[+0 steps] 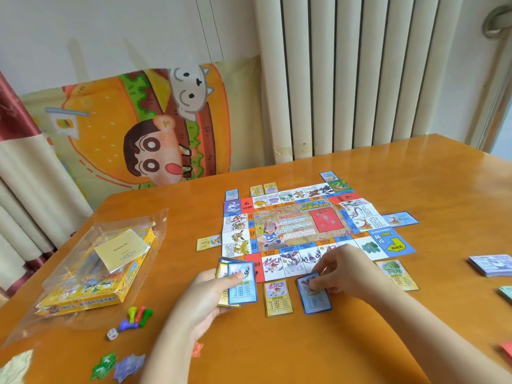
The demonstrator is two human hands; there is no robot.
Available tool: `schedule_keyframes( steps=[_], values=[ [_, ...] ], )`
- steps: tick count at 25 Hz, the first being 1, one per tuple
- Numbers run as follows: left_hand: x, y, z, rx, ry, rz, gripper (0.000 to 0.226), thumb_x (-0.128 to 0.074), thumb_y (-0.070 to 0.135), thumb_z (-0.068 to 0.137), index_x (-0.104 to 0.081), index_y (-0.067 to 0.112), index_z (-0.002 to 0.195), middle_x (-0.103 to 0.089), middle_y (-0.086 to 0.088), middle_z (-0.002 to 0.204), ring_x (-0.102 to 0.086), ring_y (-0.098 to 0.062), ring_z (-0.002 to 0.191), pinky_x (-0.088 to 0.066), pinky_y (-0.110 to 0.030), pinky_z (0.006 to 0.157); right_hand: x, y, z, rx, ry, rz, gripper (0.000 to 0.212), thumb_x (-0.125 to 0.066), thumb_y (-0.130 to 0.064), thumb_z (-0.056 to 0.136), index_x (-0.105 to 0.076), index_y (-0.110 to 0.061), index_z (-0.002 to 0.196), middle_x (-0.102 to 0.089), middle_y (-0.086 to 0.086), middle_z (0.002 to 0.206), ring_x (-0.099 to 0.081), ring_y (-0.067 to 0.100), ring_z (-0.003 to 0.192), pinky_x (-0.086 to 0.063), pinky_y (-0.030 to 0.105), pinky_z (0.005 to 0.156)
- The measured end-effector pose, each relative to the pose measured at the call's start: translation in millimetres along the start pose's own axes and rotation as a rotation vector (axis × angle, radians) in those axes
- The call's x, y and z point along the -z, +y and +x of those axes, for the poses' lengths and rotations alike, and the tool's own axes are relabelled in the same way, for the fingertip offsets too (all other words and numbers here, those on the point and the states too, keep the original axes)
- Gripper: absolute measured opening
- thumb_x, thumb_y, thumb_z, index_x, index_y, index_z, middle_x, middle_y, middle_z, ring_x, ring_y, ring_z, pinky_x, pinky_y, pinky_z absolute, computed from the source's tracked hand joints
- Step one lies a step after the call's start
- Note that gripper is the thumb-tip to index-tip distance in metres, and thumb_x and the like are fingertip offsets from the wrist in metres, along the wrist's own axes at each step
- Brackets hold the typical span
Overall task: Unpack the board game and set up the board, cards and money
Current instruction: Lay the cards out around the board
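Wooden table (277, 353), right grip (343, 270) pinching blue card (317, 299), long axis toward board (291, 231); left grip (210, 292) clutching card stack (245, 293)

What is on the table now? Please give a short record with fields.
table: wooden
board: unfolded, flat, cards laid around its edges
left hand: holds a stack of cards
right hand: holds a blue card on the table, beside the board's near edge
box: yellow, in a clear bag, left
pawns, die: beside the bag
money: stack, far right
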State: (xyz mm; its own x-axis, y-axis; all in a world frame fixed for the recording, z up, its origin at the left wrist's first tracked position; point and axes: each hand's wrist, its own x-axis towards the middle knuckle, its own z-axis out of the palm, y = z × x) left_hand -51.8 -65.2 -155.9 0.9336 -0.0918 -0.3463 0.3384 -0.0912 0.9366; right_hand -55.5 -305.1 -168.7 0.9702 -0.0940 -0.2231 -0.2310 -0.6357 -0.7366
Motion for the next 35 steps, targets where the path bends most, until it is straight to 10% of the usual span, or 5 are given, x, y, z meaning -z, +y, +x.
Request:
schedule_keyframes(
  steps=[11,20,35],
  values=[
    [-3.6,-10.8,7.3,0.03,-0.061,0.12,0.018,-0.061,0.013,0.09,-0.065,0.011,0.107,-0.074,-0.007,0.094,-0.07,-0.023,0.087,-0.053,-0.038,0.082,32.4,4.8,-16.2,-0.043,-0.126,-0.332,0.018,-0.076,-0.032,0.078,-0.069,-0.016,0.082,-0.063,-0.006,0.055,-0.054,0.003,0.043,-0.037,0.011,0.042],
    [-3.2,-15.4,11.8,0.059,-0.056,0.102,0.017,-0.061,0.01,0.089,-0.066,0.007,0.105,-0.074,-0.01,0.091,-0.071,-0.024,0.086,-0.055,-0.037,0.078,0.6,-4.9,-12.7,0.057,-0.02,-0.385,0.034,-0.079,-0.041,0.074,-0.059,-0.018,0.088,-0.062,-0.003,0.088,-0.057,0.014,0.075,-0.037,0.021,0.051],
    [-4.4,-16.7,13.1,0.092,-0.026,0.086,0.016,-0.062,0.006,0.088,-0.065,0.001,0.103,-0.074,-0.015,0.087,-0.072,-0.023,0.073,-0.057,-0.029,0.055,-6.8,1.3,-4.4,0.125,-0.007,-0.264,0.036,-0.081,-0.043,0.07,-0.059,-0.02,0.086,-0.057,-0.007,0.083,-0.054,0.013,0.075,-0.042,0.026,0.059]
  ],
)
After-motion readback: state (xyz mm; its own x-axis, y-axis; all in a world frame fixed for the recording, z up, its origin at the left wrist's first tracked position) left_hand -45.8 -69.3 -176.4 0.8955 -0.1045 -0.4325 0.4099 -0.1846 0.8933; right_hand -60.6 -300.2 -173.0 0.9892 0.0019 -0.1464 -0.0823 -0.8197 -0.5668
